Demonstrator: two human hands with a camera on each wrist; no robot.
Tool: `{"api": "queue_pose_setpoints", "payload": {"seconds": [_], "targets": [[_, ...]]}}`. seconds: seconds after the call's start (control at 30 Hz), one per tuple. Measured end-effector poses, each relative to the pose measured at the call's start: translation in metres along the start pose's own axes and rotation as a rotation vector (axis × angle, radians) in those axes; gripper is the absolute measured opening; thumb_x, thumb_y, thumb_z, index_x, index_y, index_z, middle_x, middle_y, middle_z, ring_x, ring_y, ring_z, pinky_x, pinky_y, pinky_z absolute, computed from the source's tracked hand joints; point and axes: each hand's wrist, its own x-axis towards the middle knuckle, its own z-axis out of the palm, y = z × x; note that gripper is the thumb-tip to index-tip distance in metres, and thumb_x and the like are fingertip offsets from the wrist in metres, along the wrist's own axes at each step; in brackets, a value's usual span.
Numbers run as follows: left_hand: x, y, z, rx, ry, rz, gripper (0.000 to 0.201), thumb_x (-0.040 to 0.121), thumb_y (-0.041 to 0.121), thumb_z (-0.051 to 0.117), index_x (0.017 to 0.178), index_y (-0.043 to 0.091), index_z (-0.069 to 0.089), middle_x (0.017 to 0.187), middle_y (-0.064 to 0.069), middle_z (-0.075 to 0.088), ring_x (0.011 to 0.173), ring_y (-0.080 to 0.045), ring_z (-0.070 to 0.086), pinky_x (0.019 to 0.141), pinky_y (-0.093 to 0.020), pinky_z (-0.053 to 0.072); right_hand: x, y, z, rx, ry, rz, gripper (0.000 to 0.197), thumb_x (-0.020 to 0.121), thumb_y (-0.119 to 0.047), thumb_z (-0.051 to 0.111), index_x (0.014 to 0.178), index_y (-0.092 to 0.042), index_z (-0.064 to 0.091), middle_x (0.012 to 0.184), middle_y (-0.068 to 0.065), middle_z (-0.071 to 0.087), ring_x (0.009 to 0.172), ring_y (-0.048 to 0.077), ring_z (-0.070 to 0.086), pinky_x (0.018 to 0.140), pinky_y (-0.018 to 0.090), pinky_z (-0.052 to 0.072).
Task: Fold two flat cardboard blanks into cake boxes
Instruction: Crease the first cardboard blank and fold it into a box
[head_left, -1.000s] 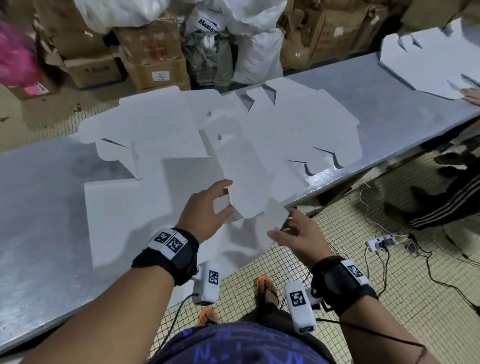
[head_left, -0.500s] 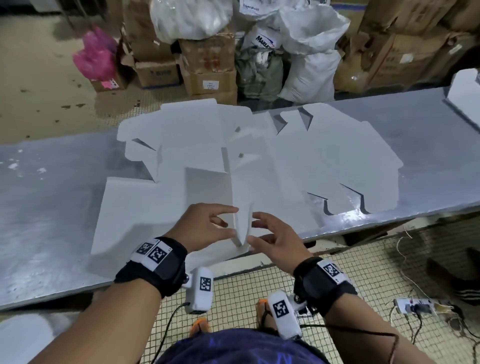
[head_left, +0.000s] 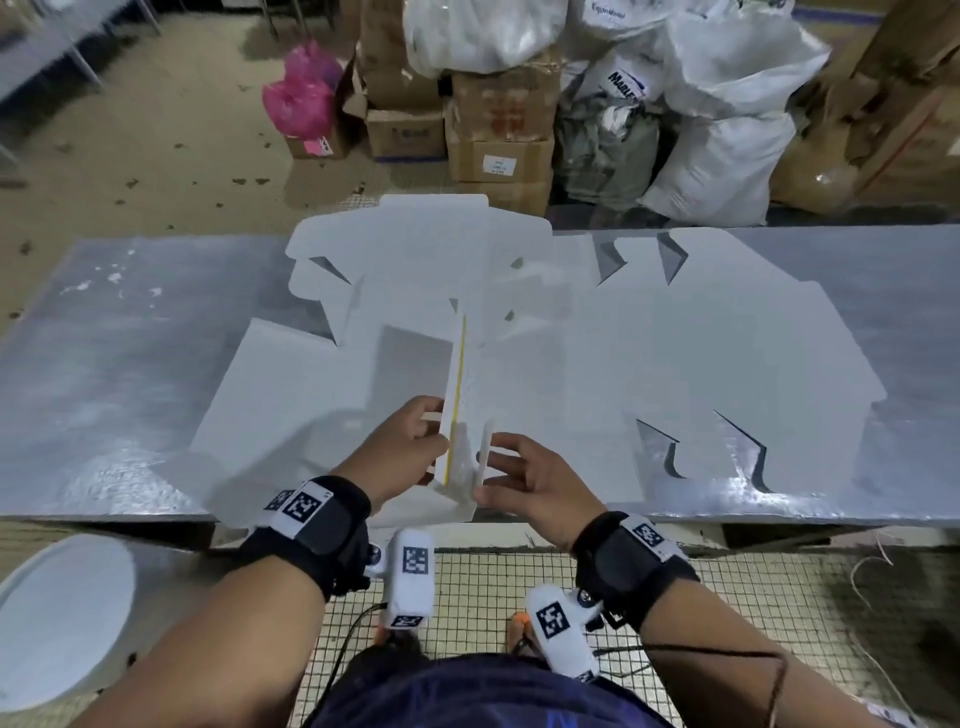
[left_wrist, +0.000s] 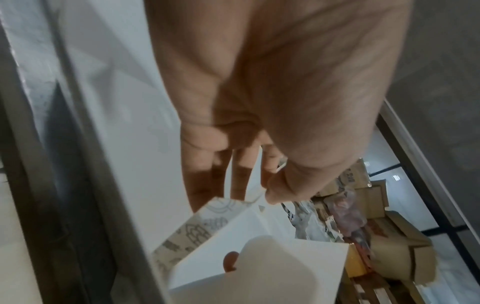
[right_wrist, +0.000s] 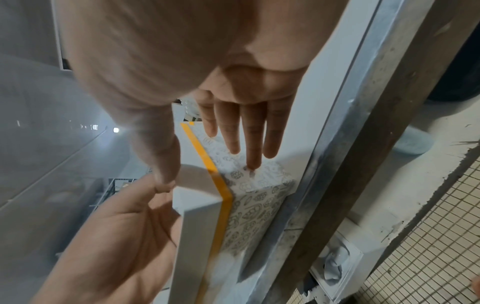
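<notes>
Setting: metal table (head_left: 104, 364) in a storeroom, cartons and sacks behind.
Blank in hand: side panel (head_left: 457, 395) of the near cardboard blank (head_left: 291, 395) raised upright at the table's front edge.
Grip: left hand (head_left: 400, 452) pinches that panel; right hand (head_left: 524, 478) presses flat fingers on the printed face, small flap (head_left: 485, 452) beside it.
Beyond the grip: second blank (head_left: 727, 364) lies flat, to the right.
Progress: first fold only; judged early, no box formed.

my head camera looks forward and down over the bench (head_left: 130, 364) from above. each wrist camera sits very close, looking along its palm toward the fingers. all three share the raised flap (head_left: 457, 410) at the near edge.
</notes>
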Motion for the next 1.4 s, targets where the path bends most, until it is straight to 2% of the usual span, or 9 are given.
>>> {"api": "queue_pose_setpoints", "payload": {"seconds": [0.23,0.43,0.63,0.8,0.93,1.1,1.2,1.3,1.4], "targets": [[0.011,0.003,-0.001,-0.098,-0.111,-0.101,0.028,0.097,0.015,0.046,0.122,0.026,0.052,0.122,-0.006,0.066,0.114,-0.028,0.063,0.104,-0.047,0.048,0.002,-0.005,0.0,0.001,0.04,0.012,0.086,0.059,-0.037,0.088,0.134,-0.021,0.05,0.13,0.003,0.065,0.106,0.022,0.07,0.1,0.047,0.051],[0.022,0.004,0.001,-0.164,-0.231,-0.083,0.032,0.096,0.013,0.059,0.125,0.024,0.05,0.121,-0.005,0.067,0.112,-0.028,0.065,0.099,-0.045,0.053,0.0,-0.005,0.001,-0.002,0.102,0.012,0.082,0.061,-0.037,0.087,0.133,-0.023,0.052,0.129,0.002,0.066,0.106,0.02,0.07,0.101,0.046,0.051],[0.033,0.0,-0.002,-0.186,-0.289,-0.088,0.044,0.096,0.011,0.062,0.132,0.025,0.04,0.127,-0.009,0.06,0.119,-0.032,0.06,0.103,-0.047,0.05,0.0,-0.004,0.003,0.027,0.141,0.015,0.077,0.062,-0.035,0.087,0.131,-0.025,0.054,0.128,0.003,0.067,0.107,0.021,0.069,0.102,0.046,0.05],[0.035,-0.001,-0.007,-0.172,-0.301,-0.096,0.045,0.097,0.012,0.059,0.133,0.028,0.036,0.128,-0.004,0.061,0.118,-0.03,0.06,0.092,-0.042,0.052,0.003,-0.003,0.006,0.046,0.154,0.005,0.072,0.063,-0.031,0.085,0.128,-0.025,0.056,0.126,0.004,0.068,0.107,0.022,0.069,0.101,0.045,0.051],[0.039,-0.002,-0.007,-0.199,-0.3,-0.107,0.043,0.096,0.008,0.057,0.13,0.028,0.04,0.129,-0.007,0.06,0.116,-0.031,0.062,0.096,-0.05,0.051,0.002,-0.007,0.006,0.041,0.147,0.01,0.059,0.077,-0.011,0.078,0.13,-0.019,0.055,0.126,0.008,0.067,0.107,0.016,0.068,0.099,0.034,0.052],[0.038,-0.002,-0.007,-0.224,-0.309,-0.108,0.043,0.098,0.006,0.052,0.132,0.027,0.04,0.126,-0.012,0.062,0.109,-0.031,0.064,0.094,-0.051,0.052,0.004,-0.011,0.008,0.041,0.15,-0.005,0.054,0.076,-0.008,0.069,0.129,-0.011,0.059,0.119,0.006,0.072,0.116,0.019,0.065,0.105,0.038,0.048],[0.037,-0.002,-0.006,-0.234,-0.322,-0.109,0.043,0.098,0.008,0.053,0.132,0.029,0.04,0.127,-0.013,0.063,0.113,-0.033,0.064,0.098,-0.053,0.053,0.0,-0.017,0.01,0.021,0.136,-0.034,0.045,0.086,0.004,0.063,0.128,-0.01,0.062,0.117,0.003,0.073,0.114,0.015,0.066,0.105,0.033,0.047],[0.035,-0.001,-0.005,-0.232,-0.333,-0.097,0.044,0.097,0.012,0.059,0.133,0.03,0.04,0.127,-0.011,0.063,0.115,-0.031,0.064,0.097,-0.05,0.054,-0.003,-0.022,0.01,-0.006,0.131,-0.056,0.042,0.089,0.0,0.062,0.128,-0.015,0.065,0.113,0.0,0.074,0.113,0.012,0.066,0.105,0.029,0.043],[0.033,-0.001,-0.005,-0.25,-0.333,-0.081,0.047,0.095,0.01,0.064,0.133,0.028,0.043,0.124,-0.009,0.066,0.113,-0.031,0.066,0.095,-0.047,0.055,-0.001,-0.02,0.009,-0.018,0.124,-0.054,0.047,0.087,-0.014,0.063,0.134,-0.018,0.061,0.113,0.0,0.074,0.115,0.014,0.066,0.112,0.036,0.039]]}}
